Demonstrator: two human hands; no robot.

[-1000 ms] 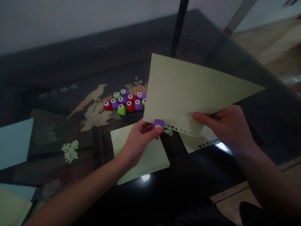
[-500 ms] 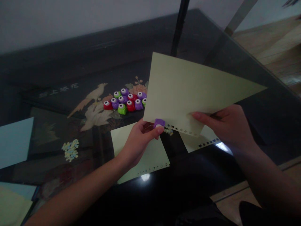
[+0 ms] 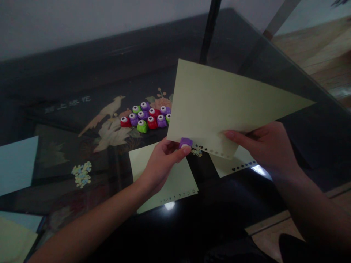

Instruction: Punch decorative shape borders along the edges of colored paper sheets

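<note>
Between the thumb and fingers of my left hand [image 3: 161, 164] is a small purple craft punch [image 3: 186, 143], set over the lower edge of a pale yellow sheet of paper [image 3: 216, 98]. A row of small punched shapes runs along that edge to the right of the punch. My right hand [image 3: 263, 146] pinches the same sheet near its lower right and holds it raised at a slant. Below my left hand lies a stack of yellow paper [image 3: 175, 182] with holes along its near edge. Another punched sheet [image 3: 227, 168] lies partly hidden under the raised one.
Several red, green and purple craft punches [image 3: 152, 122] stand grouped behind my left hand. Punched-out bits [image 3: 82, 174] lie in a pile at left, with more bits [image 3: 196, 152] under the raised sheet. Blue paper [image 3: 18, 164] and yellow paper [image 3: 15, 241] lie at far left on the dark glass table [image 3: 109, 69].
Hardly anything differs. The far right corner of the raised sheet has shifted slightly to the right; both hands keep their hold.
</note>
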